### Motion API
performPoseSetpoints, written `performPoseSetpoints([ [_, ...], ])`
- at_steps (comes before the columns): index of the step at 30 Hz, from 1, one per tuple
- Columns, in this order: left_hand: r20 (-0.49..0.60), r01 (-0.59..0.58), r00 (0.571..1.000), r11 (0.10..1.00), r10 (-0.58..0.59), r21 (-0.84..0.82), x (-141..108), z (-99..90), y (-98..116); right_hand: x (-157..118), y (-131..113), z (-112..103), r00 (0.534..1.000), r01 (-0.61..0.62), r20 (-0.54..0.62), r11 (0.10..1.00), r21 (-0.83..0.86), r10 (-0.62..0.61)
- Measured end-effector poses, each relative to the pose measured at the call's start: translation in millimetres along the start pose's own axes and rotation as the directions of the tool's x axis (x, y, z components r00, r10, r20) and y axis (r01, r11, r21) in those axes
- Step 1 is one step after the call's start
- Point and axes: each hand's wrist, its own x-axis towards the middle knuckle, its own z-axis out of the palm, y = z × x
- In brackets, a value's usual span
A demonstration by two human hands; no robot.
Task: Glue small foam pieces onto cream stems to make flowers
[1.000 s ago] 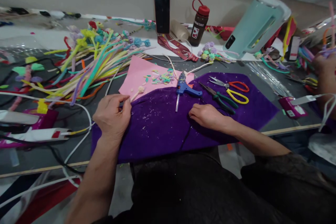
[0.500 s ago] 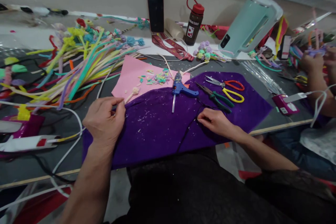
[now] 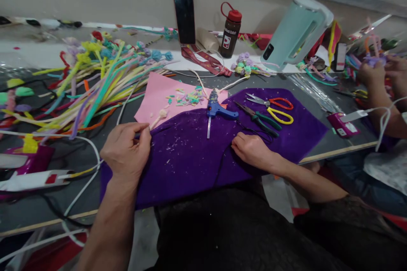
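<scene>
My left hand [image 3: 125, 148] is closed, pinching the stem of a cream pipe-cleaner piece [image 3: 162, 114] whose small knobbed end points up and right over the pink sheet. My right hand [image 3: 252, 150] rests on the purple cloth [image 3: 181, 169], its fingers closed on a thin black cord [image 3: 222, 163] that runs toward the table's front edge. Between and beyond my hands lies a blue hot glue gun [image 3: 216, 108] with a clear glue stick jutting toward me. Right of it lie green-handled pliers [image 3: 259, 117] and scissors [image 3: 270, 106] with red and yellow handles.
Small pastel clippings [image 3: 190, 95] are scattered on the pink sheet [image 3: 149, 97]. Many pipe cleaners [image 3: 98, 80] heap at the left. A phone [image 3: 185, 17], a bottle [image 3: 231, 34] and a mint kettle [image 3: 295, 34] stand behind. Another person's hands [image 3: 375, 74] work at the far right.
My right hand has shifted slightly left, and the black cord has moved with it. My left hand keeps its pinch on the pipe-cleaner piece. The camera view has tilted a little.
</scene>
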Motion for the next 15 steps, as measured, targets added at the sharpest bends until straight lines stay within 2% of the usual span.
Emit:
performPoseSetpoints([
  [3,-0.006,0.003,1.000,1.000,-0.003,0.011,0,-0.7,1,0,10,-3,0.999,-0.051,0.000,0.953,0.298,0.053],
  [6,-0.006,0.005,1.000,1.000,-0.005,0.006,1,-1.8,2,-2,25,-16,0.984,-0.164,0.053,0.763,0.626,0.168],
  [8,-0.008,-0.002,1.000,1.000,0.002,-0.007,1,-2.3,2,0,37,-31,0.971,-0.214,0.080,0.659,0.721,0.227],
  [9,-0.015,-0.005,1.000,1.000,0.005,-0.015,1,-2.3,2,4,44,-38,0.967,-0.215,0.071,0.641,0.736,0.243],
  [10,-0.003,-0.003,1.000,1.000,0.003,-0.020,1,-2.4,1,11,51,-46,0.966,-0.204,0.043,0.650,0.732,0.255],
  [12,0.002,0.002,1.000,1.000,-0.002,-0.026,1,-2.5,1,30,68,-59,0.960,-0.172,-0.059,0.739,0.651,0.275],
  [15,-0.003,0.006,1.000,1.000,-0.006,-0.021,2,-3.4,0,70,99,-68,0.925,-0.216,-0.238,0.925,0.314,0.297],
])
